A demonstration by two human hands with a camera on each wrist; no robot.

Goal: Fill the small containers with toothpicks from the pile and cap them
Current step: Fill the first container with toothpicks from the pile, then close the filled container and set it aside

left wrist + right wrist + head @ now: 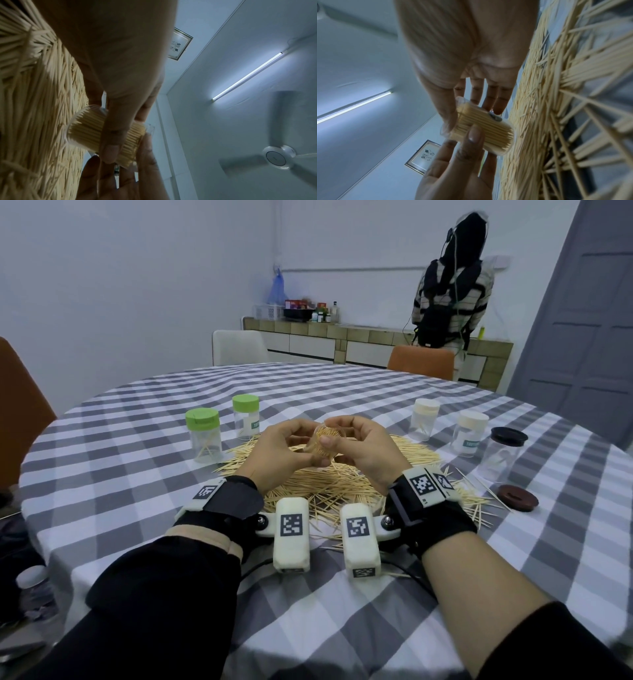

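Observation:
A small clear container (322, 451), packed full of toothpicks and without a cap, is held tilted above the toothpick pile (342, 491). My left hand (306, 446) grips it from the left, thumb across its side. My right hand (342, 438) grips it from the right with thumb and fingertips. The left wrist view shows the container (85, 129) under my left thumb, beside the pile (42, 88). In the right wrist view the container (489, 129) lies between my right fingers (500, 102) and the left thumb.
Two green-capped containers (202, 434) (245, 416) stand left of the pile, two white-capped ones (424, 421) (471, 438) to its right. A black-lidded jar (503, 455) and a loose brown lid (517, 497) sit further right. A person stands at the far counter (452, 299).

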